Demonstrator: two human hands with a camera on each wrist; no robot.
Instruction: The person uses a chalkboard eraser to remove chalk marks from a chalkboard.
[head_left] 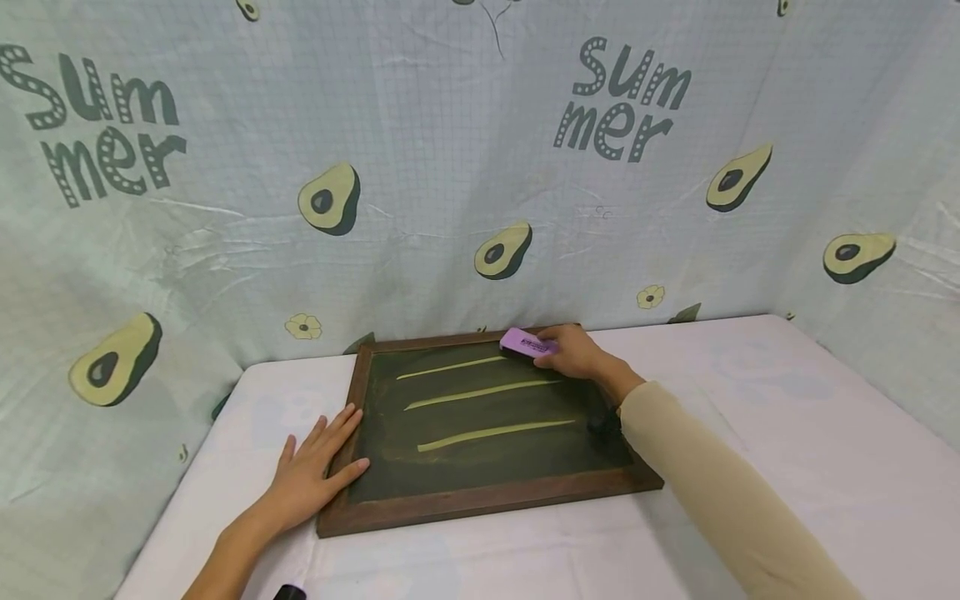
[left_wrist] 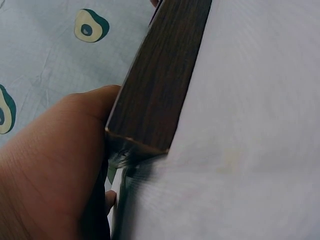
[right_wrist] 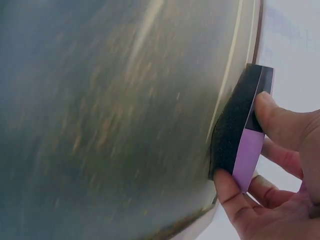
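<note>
A chalkboard point(head_left: 487, 467) with a brown wooden frame lies on the table, and three yellow chalk lines point(head_left: 495, 432) run across its dark surface. My right hand point(head_left: 572, 350) grips a purple chalkboard eraser point(head_left: 517, 340) at the board's far edge, near the right end of the top line. In the right wrist view the eraser's black felt point(right_wrist: 235, 125) faces the board, with thumb and fingers pinching its sides. My left hand point(head_left: 311, 475) rests on the left side of the frame, fingers spread and thumb over the edge. The left wrist view shows the frame's wooden side point(left_wrist: 155, 75) beside that hand.
A white cloth covers the table point(head_left: 750, 400). Behind the board hangs a pale curtain point(head_left: 420, 167) printed with avocados and lettering. A small black object point(head_left: 289, 592) shows at the bottom edge, near the left forearm.
</note>
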